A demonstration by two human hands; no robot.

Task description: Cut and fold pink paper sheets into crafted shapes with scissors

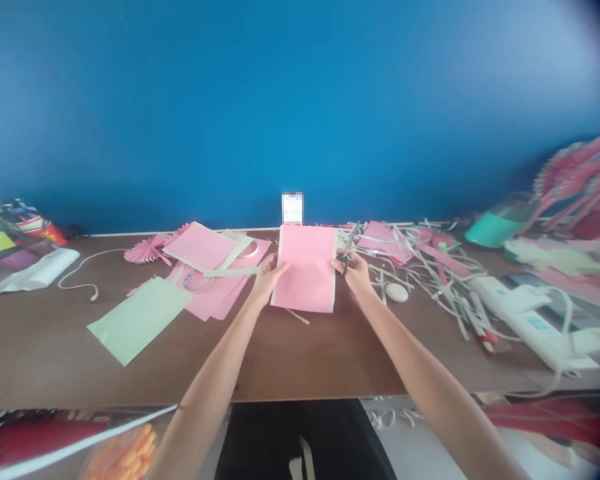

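Observation:
A pink paper sheet (305, 268) with a pale green strip along its right edge lies flat on the brown table (320, 353). My left hand (268, 280) grips the sheet's lower left side. My right hand (355, 273) closes around a pair of dark scissors (348, 252), whose blades point away from me beside the sheet's upper right edge. Part of the scissors is hidden by my fingers, and I cannot tell whether the blades are cutting the paper.
Left of the sheet lie loose pink papers (200, 247), a pale green sheet (139, 319) and a pink paper fan (147, 249). Paper strips (430, 267) tangle to the right, near a white oval object (397, 292). A white power strip (525, 313) and cable lie further right.

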